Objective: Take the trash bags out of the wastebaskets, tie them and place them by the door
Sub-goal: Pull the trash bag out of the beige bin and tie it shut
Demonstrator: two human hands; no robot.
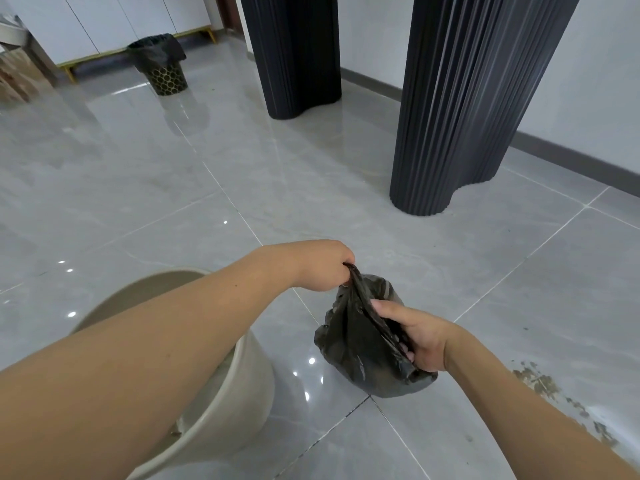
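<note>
A small black trash bag (360, 344) is out of its basket and sits low over the grey floor tiles, to the right of a beige wastebasket (239, 386). My left hand (323, 266) pinches the far part of the bag's rim. My right hand (417, 336) grips the near part of the rim, fingers curled into the plastic. The bag's mouth is stretched between both hands. My left forearm hides much of the beige basket's opening. A second wastebasket (166, 76), black with a gold honeycomb pattern, stands far back with a black bag (157, 50) lining it.
Two tall black fluted table legs (294, 53) (474, 102) stand ahead and to the right. White cabinets on gold feet (114, 26) line the far wall. A cardboard box (19, 71) sits at the far left. Brownish stains (540, 382) mark the floor at right.
</note>
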